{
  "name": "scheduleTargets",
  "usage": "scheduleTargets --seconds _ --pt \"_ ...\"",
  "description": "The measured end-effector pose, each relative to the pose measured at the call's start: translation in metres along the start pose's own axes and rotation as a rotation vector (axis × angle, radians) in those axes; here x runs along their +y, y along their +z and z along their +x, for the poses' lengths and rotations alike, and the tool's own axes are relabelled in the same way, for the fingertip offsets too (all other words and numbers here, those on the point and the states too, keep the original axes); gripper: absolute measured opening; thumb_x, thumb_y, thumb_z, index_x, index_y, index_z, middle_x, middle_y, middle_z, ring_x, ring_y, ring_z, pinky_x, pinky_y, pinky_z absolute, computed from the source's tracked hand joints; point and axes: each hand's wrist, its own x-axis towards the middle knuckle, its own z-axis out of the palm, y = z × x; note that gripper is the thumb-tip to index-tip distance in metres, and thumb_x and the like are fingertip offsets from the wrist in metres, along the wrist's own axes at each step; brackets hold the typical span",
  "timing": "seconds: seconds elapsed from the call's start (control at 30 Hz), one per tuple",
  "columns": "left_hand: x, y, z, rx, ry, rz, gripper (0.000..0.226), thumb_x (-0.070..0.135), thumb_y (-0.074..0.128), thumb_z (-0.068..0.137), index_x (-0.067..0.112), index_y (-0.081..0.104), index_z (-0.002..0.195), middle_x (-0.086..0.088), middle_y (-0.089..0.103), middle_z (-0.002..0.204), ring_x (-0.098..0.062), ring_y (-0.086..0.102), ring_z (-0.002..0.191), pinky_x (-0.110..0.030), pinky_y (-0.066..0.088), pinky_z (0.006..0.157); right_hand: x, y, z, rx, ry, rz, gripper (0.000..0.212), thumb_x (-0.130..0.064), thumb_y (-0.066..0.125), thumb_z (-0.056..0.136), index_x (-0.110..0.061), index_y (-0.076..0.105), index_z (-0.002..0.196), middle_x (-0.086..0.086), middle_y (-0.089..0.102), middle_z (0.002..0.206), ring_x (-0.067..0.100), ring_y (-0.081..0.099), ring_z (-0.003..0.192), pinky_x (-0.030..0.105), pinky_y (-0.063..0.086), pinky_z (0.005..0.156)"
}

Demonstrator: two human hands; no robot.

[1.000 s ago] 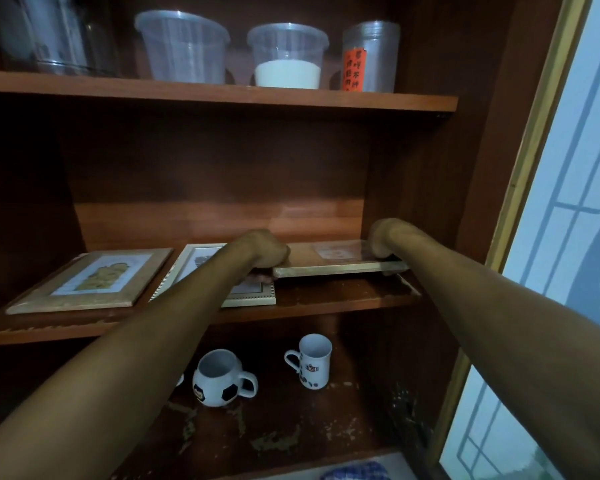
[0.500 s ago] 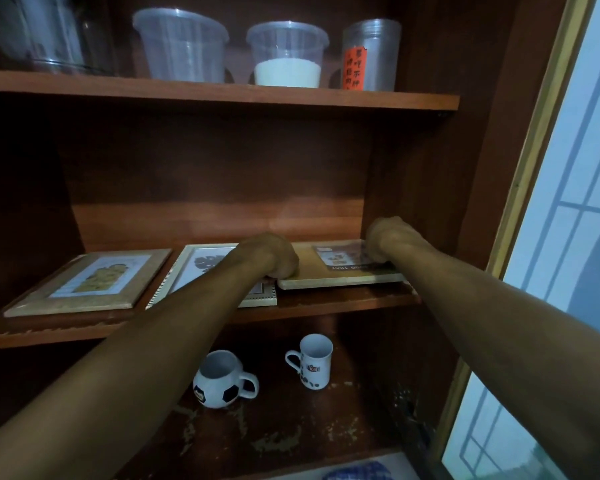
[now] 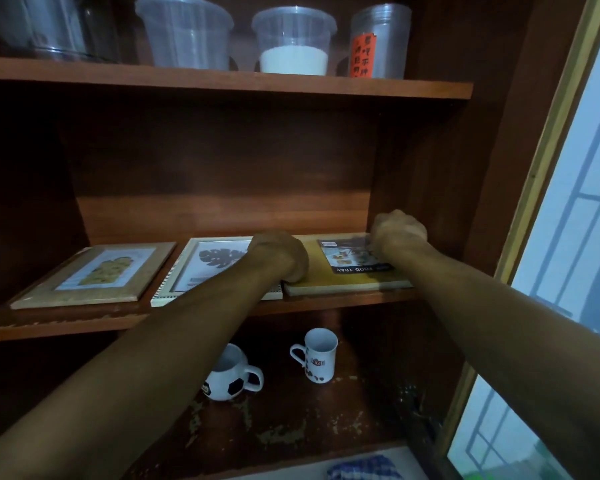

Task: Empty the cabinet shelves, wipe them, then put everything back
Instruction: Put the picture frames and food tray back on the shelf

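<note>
- Left hand — fingers curled round the left edge of the food tray, gripping it.
- Right hand — curled on the tray's far right corner, gripping; I cannot see the fingertips.
- Food tray: flat on the middle shelf, right end, just beside the leaf frame.
- Step, as I judge it: two-handed handling of the tray; going out or in, I cannot tell.
- Next, if out: a level pull clear of the frame and the cabinet wall.

two bare forearms, bare left grip and right grip
</note>
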Motion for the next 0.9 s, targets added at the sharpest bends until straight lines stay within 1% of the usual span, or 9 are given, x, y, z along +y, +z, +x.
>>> scheduleTargets --seconds 0.2,0.33,0.5,0.6,0.67,0.8,0.9 --pt "0.005 -0.004 -0.005 -0.013 -0.002 0.066 0.032 0.028 0.043 0.098 0.014 0.059 0.123 -0.004 0.056 0.128 -0.024 0.056 0.114 -0.038 0.049 0.086 0.000 0.002 -0.005 0.022 -0.029 -0.009 0.029 -0.019 0.055 0.096 -0.011 0.059 0.125 0.010 0.058 0.125 0.028 0.060 0.111 0.036 0.045 0.073" --pt "0.004 -0.005 -0.005 -0.001 -0.006 0.031 0.032 0.027 0.045 0.098 0.011 0.059 0.122 -0.006 0.058 0.125 -0.023 0.057 0.111 -0.035 0.045 0.076 -0.002 0.003 -0.014 0.069 -0.082 -0.074 0.029 -0.018 0.054 0.097 -0.011 0.058 0.125 0.009 0.059 0.123 0.027 0.060 0.109 0.035 0.045 0.071" --pt "0.002 -0.009 -0.015 0.052 -0.028 -0.022 0.027 0.022 0.049 0.095 0.010 0.061 0.116 -0.006 0.060 0.120 -0.023 0.059 0.103 -0.035 0.047 0.074 -0.009 -0.007 -0.029 0.134 -0.155 -0.119 0.031 -0.010 0.052 0.095 -0.010 0.057 0.126 0.010 0.059 0.124 0.028 0.059 0.111 0.034 0.042 0.072" --pt "0.001 -0.013 -0.026 0.133 -0.051 -0.119 0.025 0.019 0.051 0.093 0.011 0.061 0.114 -0.007 0.060 0.116 -0.022 0.055 0.091 -0.036 0.047 0.072 -0.014 -0.012 -0.042 0.165 -0.206 -0.097 0.029 -0.009 0.049 0.096 -0.010 0.057 0.124 0.011 0.060 0.121 0.028 0.060 0.108 0.035 0.043 0.073" --pt "-0.001 -0.015 -0.034 0.214 -0.069 -0.186 0.024 0.019 0.053 0.091 0.011 0.061 0.113 -0.008 0.060 0.114 -0.023 0.052 0.086 -0.035 0.047 0.070 -0.015 -0.013 -0.051 0.181 -0.236 -0.063 0.028 -0.008 0.050 0.095 -0.010 0.058 0.122 0.012 0.060 0.119 0.029 0.061 0.107 0.035 0.043 0.072" --pt "-0.006 -0.012 -0.048 0.404 -0.092 -0.281 0.028 0.027 0.048 0.096 0.011 0.057 0.118 -0.011 0.057 0.111 -0.027 0.054 0.093 -0.035 0.043 0.071 -0.015 -0.016 -0.072 0.165 -0.302 0.040 0.028 -0.015 0.059 0.091 -0.012 0.058 0.118 0.011 0.060 0.117 0.029 0.060 0.105 0.035 0.042 0.070" --pt "-0.009 -0.004 -0.058 0.477 -0.065 -0.335 0.032 0.029 0.046 0.096 0.012 0.055 0.122 -0.013 0.058 0.111 -0.029 0.056 0.096 -0.036 0.043 0.072 -0.010 -0.016 -0.087 0.177 -0.355 0.100 0.031 -0.018 0.058 0.089 -0.012 0.056 0.120 0.011 0.059 0.116 0.031 0.058 0.104 0.035 0.043 0.072"
